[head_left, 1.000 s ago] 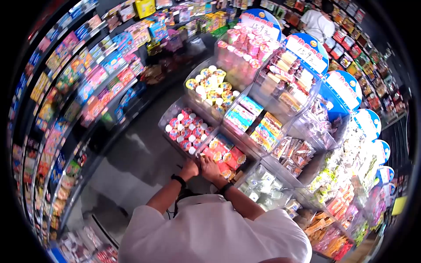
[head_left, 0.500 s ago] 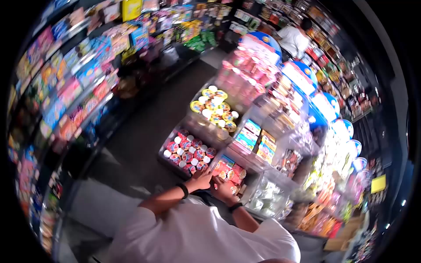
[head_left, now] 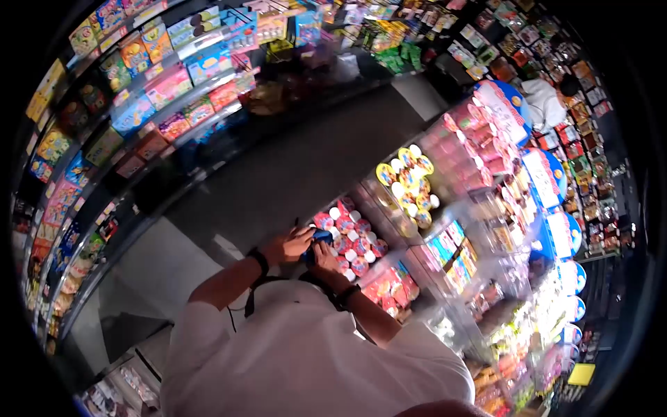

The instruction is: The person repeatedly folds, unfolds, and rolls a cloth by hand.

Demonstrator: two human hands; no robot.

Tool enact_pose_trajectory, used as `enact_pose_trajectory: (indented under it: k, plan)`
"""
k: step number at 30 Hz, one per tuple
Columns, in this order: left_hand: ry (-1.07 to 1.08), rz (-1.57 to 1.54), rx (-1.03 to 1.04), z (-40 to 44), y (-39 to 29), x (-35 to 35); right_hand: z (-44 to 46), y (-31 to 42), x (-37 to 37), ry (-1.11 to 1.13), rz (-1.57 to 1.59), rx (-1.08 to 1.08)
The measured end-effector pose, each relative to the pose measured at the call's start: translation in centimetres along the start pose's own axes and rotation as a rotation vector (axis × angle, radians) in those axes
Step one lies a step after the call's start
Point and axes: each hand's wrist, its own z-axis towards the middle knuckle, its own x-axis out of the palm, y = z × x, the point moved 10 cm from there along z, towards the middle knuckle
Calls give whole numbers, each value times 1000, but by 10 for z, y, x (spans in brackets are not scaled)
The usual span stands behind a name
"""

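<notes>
1. I see dark blue on the small compact object [head_left: 322, 237].
2. Red-pink round tubs [head_left: 360, 246] show me scattered white discs.
3. Yellow-rimmed round cups [head_left: 410, 182] also mix with white.
4. My view gives blue-and-white arched signboards [head_left: 545, 177].
5. Plain white fabric shirt [head_left: 299, 347]; black wristband [head_left: 258, 262].

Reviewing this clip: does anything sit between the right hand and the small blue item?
Nothing visible does. The right hand is right up against the blue item, and the left hand is at its other side. The red-and-white cups lie beyond, not between. Actual contact is too small to confirm.
</notes>
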Motion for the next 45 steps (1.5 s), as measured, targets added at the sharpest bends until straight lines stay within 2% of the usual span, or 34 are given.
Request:
enact_pose_trajectory:
  k: [3, 4, 6, 8, 9, 11, 12, 14, 15, 18, 20, 22, 24, 26, 27, 28, 29, 30, 31, 32, 33, 34, 36, 38, 39, 40, 41, 42, 44, 45]
  plan:
    - [-232, 102, -3, -24, 4, -26, 19, -10, 23, 21, 272, 18]
    - [-197, 107, 6, -27, 2, -24, 18, -12, 25, 53, 218, 64]
    - [-127, -128, -95, -14, 12, -21, 19, -20, 26, 22, 136, 104]
    - [-154, -3, -27, -10, 2, -24, 12, -12, -3, -135, 81, 70]
    - [-23, 187, 144, -6, -16, -9, 7, -17, -14, -163, 142, 96]
    - [177, 253, 86, 21, -28, 11, -13, -34, -24, -196, 192, 166]
    - [182, 250, 123, 30, -38, 30, -26, -38, -37, -133, 216, 284]
    - [119, -263, -42, 52, -39, 64, -47, -31, -75, -115, 146, 282]
    - [391, -298, -78, 67, -59, 75, -57, -29, -88, -157, 98, 237]
    - [839, -164, 59, 90, -126, 121, -100, -43, -109, -129, -50, 382]
    - [900, 23, 254, 96, -155, 158, -128, -64, -104, -25, -88, 589]
    - [957, 113, 348, 100, -166, 175, -136, -68, -84, -8, -124, 586]
    - [978, 73, 426, 101, -163, 174, -129, -65, -85, -32, -161, 711]
    - [1144, 189, 481, 105, -156, 151, -123, -79, -65, -67, 24, 750]
    - [1161, 173, 510, 99, -149, 166, -119, -88, -48, -11, 125, 815]
    - [1177, 163, 537, 94, -137, 179, -109, -89, -40, -102, 0, 725]
    - [1238, 270, 540, 92, -123, 156, -106, -103, -7, -121, 69, 666]
    - [1154, 260, 525, 95, -109, 149, -78, -91, -17, -144, 136, 606]
    - [1115, 275, 615, 93, -96, 142, -79, -99, 0, 165, 237, 871]
    - [1078, 283, 706, 92, -89, 98, -66, -100, 6, 119, 329, 837]
    - [1011, 224, 604, 94, -67, 115, -51, -98, 1, -38, 450, 764]
    - [925, 132, 656, 96, -57, 69, -38, -96, -6, -185, 562, 683]
    - [872, 78, 592, 95, -17, 44, -9, -89, -9, -250, 600, 577]
    - [667, -118, 574, 94, 18, 31, 13, -100, 23, -314, 655, 591]
    - [580, -185, 555, 92, 31, 14, 21, -101, 29, -311, 628, 677]
    - [500, -255, 530, 87, 41, -1, 25, -109, 36, -247, 475, 819]
    - [534, -275, 509, 85, 46, -4, 35, -97, 18, -273, 409, 788]
    - [430, -366, 546, 84, 53, 7, 45, -85, -5, -298, 334, 757]
    - [333, -421, 555, 92, 54, 0, 37, -82, -33, -527, 152, 825]
    - [318, -455, 542, 99, 55, -11, 33, -83, -39, -563, 102, 910]
